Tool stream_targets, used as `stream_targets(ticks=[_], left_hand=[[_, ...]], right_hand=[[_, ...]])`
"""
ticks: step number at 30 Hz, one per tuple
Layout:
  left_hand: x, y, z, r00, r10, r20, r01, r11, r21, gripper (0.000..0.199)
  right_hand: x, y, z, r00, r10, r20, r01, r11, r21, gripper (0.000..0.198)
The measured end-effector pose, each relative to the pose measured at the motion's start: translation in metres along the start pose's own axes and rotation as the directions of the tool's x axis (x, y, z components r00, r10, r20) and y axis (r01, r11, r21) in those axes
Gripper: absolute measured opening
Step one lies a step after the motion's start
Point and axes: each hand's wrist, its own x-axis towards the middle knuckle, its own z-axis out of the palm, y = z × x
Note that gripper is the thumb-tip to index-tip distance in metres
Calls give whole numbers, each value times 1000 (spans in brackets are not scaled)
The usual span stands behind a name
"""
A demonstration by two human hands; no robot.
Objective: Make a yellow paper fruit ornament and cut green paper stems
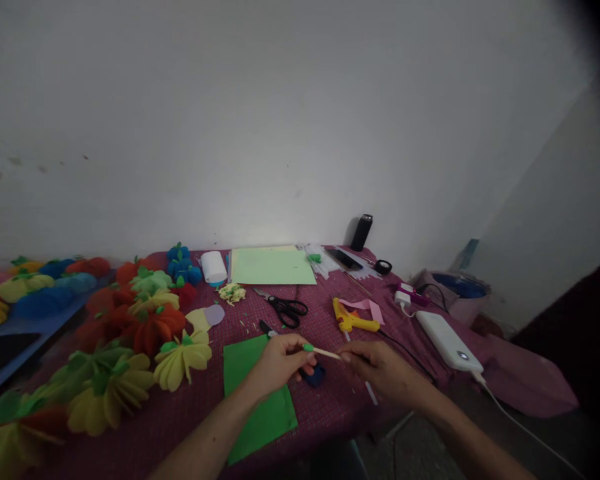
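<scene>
Between my two hands is a thin pale stick (326, 352), held roughly level above the table. A small strip of green paper (308, 347) is wrapped round its left end. My left hand (277, 363) pinches that end at the green paper. My right hand (373, 367) closes thumb and fingers on the stick's other end. Below my left hand lies a green sheet (260, 427), with a dark blue object (315, 377) beside it, partly hidden by my fingers. Black-handled scissors (287, 308) and a yellow glue gun (350, 320) lie just beyond my hands.
Several coloured paper pumpkins (155, 327) crowd the left side. Paper sheets (273, 265), a white roll (213, 267) and yellow scraps (232, 293) lie toward the wall. At right are a phone (345, 259), black bottle (362, 232), tape roll (383, 267) and cabled white power bank (449, 341).
</scene>
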Motion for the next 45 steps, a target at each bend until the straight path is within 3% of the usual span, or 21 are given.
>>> stream_targets(ticks=[5,12,15,17,19,21,23,25,32,38,40,45], left_hand=[[-1,2,0,999,-39,-35,38,998,-43,24],[-3,7,-3,990,-97,-102,80,985,-156,30],[-2,8,-8,977,-106,-185,65,974,-217,32],[0,8,-12,963,-105,-250,41,968,-247,33],[2,7,-17,947,-97,-307,12,964,-266,33],[3,7,-20,933,-91,-349,-10,961,-277,33],[4,6,-23,924,-88,-371,-22,959,-281,33],[4,6,-24,922,-89,-377,-23,959,-283,33],[3,7,-22,939,-129,-318,35,958,-283,32],[-1,9,-12,974,-167,-153,121,954,-276,30],[-4,10,-9,980,-187,-73,162,951,-264,30],[-7,9,-3,969,-240,67,248,947,-206,26]], right_hand=[[-2,-1,0,999,48,25,-50,996,74,31],[-11,-3,0,995,77,-55,-70,990,123,28],[-15,-3,4,984,126,-126,-77,937,341,21],[-12,-3,8,966,199,-167,-90,860,502,29],[-3,-3,10,944,236,-232,-75,835,544,27],[11,1,10,940,205,-272,-79,908,411,20],[28,6,10,951,156,-267,-126,984,127,24],[46,13,12,949,142,-283,-151,988,-12,26],[85,28,28,951,106,-289,-168,966,-197,24],[71,18,24,943,24,-332,-91,978,-188,24],[59,11,24,938,-10,-346,-37,991,-130,24],[31,-10,30,948,-78,-308,152,962,225,24]])
